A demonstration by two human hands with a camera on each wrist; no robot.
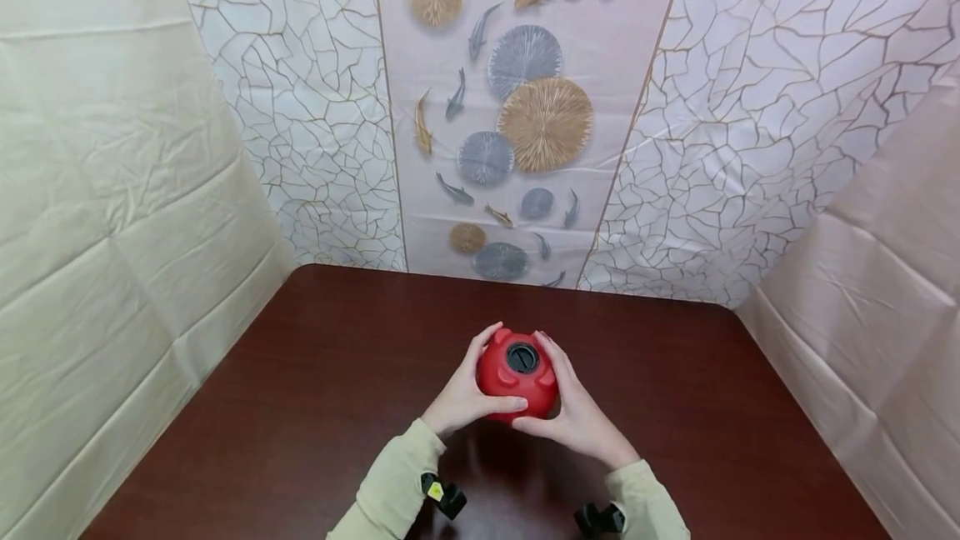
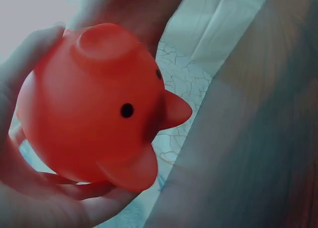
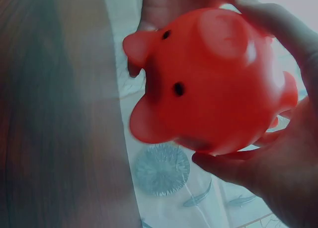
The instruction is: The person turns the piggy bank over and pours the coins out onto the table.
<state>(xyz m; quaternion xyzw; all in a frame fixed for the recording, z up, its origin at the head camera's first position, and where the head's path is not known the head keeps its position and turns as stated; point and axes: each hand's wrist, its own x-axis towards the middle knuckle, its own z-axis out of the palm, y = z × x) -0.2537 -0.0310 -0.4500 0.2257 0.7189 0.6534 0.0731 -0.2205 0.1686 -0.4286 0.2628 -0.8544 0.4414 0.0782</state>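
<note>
A red piggy bank (image 1: 517,394) is held above the table between both hands, its underside with a round black plug (image 1: 522,357) turned up towards the head camera. My left hand (image 1: 467,394) grips its left side, thumb across the near side. From the right, my right hand (image 1: 576,417) holds it with the thumb low and fingers along the far side. Both wrist views show the pig's face: the snout (image 2: 107,41), black eyes (image 3: 179,89) and ears (image 3: 149,123), with the ears pointing down towards the table.
The dark brown table (image 1: 300,415) reaches back to a patterned cloth backdrop (image 1: 300,107) with fish and round motifs. Cream cloth (image 1: 112,232) hangs along the left side, and more cloth (image 1: 862,273) along the right. Black devices (image 1: 444,496) are strapped to both sleeved wrists.
</note>
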